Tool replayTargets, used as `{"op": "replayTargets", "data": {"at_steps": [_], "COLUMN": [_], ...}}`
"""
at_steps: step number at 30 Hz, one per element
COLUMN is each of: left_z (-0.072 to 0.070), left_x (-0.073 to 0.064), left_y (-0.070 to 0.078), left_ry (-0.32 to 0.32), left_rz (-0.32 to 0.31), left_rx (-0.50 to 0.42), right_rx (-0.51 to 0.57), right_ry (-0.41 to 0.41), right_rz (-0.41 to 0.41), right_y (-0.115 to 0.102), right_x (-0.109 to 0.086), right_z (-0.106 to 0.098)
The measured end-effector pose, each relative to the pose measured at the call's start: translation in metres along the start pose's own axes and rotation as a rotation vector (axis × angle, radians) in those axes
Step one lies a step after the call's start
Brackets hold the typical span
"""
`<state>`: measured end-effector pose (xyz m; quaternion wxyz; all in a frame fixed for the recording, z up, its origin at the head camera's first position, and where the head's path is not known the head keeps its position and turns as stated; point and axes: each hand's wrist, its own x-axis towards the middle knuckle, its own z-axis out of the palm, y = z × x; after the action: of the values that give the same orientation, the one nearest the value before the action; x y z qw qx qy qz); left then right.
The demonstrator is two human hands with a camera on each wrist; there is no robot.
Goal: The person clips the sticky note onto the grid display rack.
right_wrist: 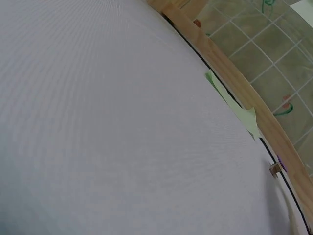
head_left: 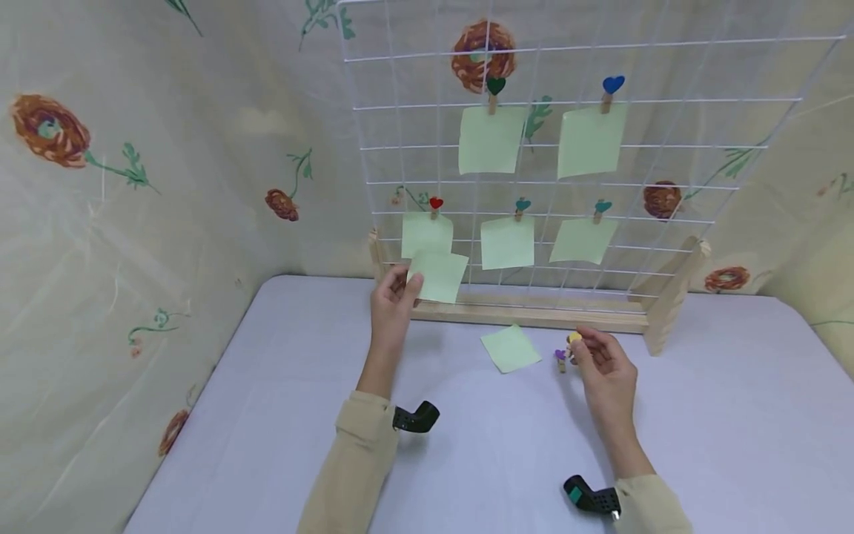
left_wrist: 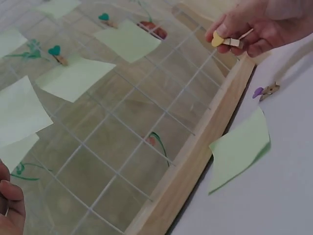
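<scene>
My left hand (head_left: 394,305) pinches a pale green paper note (head_left: 440,277) in front of the wire grid's lower left. That note overlaps the bottom of a hung note (head_left: 427,233) under a red heart clothespin (head_left: 436,204). Between thumb and fingers, my right hand (head_left: 608,377) holds a small wooden clothespin with a yellow heart (left_wrist: 217,39), just above the table. A purple heart clothespin (head_left: 561,360) lies close by on the tabletop. To its left is a loose green note (head_left: 511,348) with a bent-up edge. Neither hand's grip shows in the right wrist view.
The white wire grid (head_left: 567,50) stands in a wooden base (head_left: 534,315) at the table's back. Several more notes hang from it by heart clothespins, green (head_left: 496,86) and blue (head_left: 612,84) above, teal (head_left: 523,205) below. Flowered cloth (head_left: 167,245) surrounds the white table (head_left: 280,415).
</scene>
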<state>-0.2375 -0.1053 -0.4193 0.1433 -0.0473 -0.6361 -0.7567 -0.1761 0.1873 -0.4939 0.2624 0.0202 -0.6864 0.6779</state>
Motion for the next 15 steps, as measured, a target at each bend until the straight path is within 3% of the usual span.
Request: {"op": "replayTargets", "data": {"at_steps": [6,10,15], "left_z": [0.007,0.011,0.014], "left_x": [0.007,0.013,0.019], "left_y": [0.011,0.014,0.021], "left_ry": [0.001,-0.005,-0.015], "left_rz": [0.0,0.001,0.008], "left_rx": [-0.019,-0.018,-0.034], "right_rx": [-0.05,0.05,0.099], "right_ry": [-0.081,-0.137,-0.199], "right_rz": [-0.011,-0.072,-0.107], "right_y": [-0.019,-0.015,-0.024], "right_x": [0.008,0.017,0.022], "right_z": [0.002,0.001,0.003]}}
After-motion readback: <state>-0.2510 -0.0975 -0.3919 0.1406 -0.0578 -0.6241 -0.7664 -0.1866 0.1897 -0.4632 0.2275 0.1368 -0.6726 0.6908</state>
